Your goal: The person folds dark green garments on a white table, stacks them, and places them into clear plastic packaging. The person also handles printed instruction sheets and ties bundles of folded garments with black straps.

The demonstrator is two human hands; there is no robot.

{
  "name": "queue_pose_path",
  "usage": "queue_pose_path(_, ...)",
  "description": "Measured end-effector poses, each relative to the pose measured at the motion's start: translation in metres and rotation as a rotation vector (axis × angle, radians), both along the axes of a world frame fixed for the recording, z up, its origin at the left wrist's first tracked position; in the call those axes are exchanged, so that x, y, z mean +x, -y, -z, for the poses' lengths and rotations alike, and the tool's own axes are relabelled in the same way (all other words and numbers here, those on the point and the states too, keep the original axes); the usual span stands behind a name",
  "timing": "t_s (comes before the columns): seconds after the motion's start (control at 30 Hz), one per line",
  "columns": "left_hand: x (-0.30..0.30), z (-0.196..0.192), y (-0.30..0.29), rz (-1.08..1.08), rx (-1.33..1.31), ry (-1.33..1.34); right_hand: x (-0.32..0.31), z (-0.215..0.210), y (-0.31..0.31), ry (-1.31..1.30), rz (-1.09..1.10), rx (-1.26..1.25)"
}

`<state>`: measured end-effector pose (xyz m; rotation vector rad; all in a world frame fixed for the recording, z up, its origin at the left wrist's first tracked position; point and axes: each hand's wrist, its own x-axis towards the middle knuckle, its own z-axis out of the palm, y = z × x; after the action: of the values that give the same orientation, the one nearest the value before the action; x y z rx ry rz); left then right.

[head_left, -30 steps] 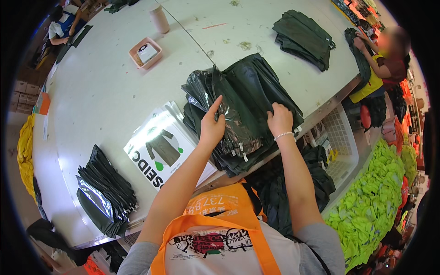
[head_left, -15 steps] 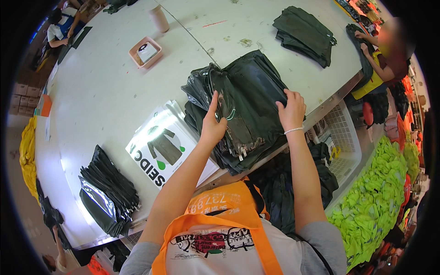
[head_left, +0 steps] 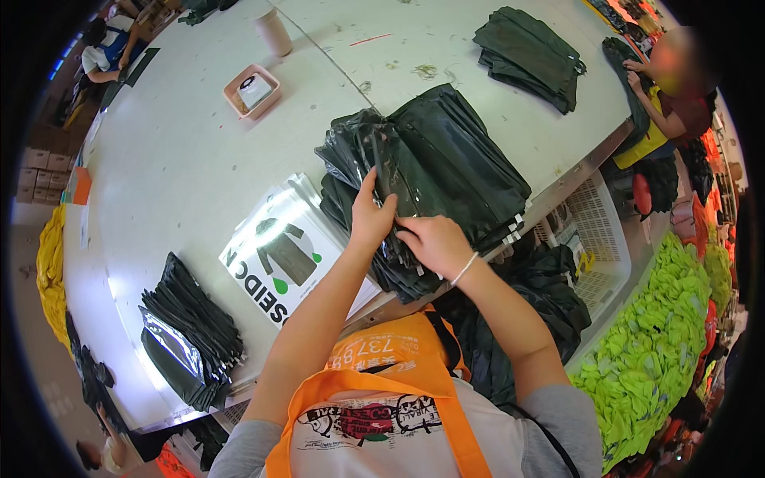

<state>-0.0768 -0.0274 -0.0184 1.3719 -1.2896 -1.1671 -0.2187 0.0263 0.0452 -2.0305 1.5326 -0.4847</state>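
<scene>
A pile of folded dark green garments [head_left: 458, 147] lies on the table in front of me. Along its left side are garments in clear plastic bags [head_left: 347, 147], glossy and crumpled. My left hand [head_left: 372, 213] rests on the bagged part, index finger stretched out and thumb apart; its other fingers are mostly hidden. Close beside it, my right hand [head_left: 437, 245] has its thumb and fingers pinched at the near edge of a bagged garment. White tags [head_left: 514, 229] show at the pile's right edge. To the left lies a stack of white printed plastic bags [head_left: 291, 255] with a coat picture.
Another stack of dark garments [head_left: 191, 334] is at the near left, and one more [head_left: 530, 60] at the far right. A pink tray [head_left: 253, 92] and a cup [head_left: 275, 33] stand farther back. A white crate [head_left: 598, 227] and lime-green clothing [head_left: 645, 358] are at right. Other people work around the table.
My right hand has moved left and nearer from the pile's right edge to the bagged garment beside my left hand. The tags at the pile's right edge now show. My left hand has barely moved.
</scene>
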Motion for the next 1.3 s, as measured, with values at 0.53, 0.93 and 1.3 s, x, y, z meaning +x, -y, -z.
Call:
queue_pose_path(0.53,0.002,-0.007,0.003,0.125,-0.133,0.007,-0.081,-0.004,0.046,-0.248,0.341,-0.662)
queue_pose_path(0.93,0.032,-0.053,0.002,0.005,-0.248,0.114,-0.021,-0.009,0.028,0.452,0.223,0.125)
queue_pose_path(1.3,0.33,-0.324,-0.185,-0.473,-0.205,0.363,-0.095,0.075,0.046,-0.102,0.19,-0.33)
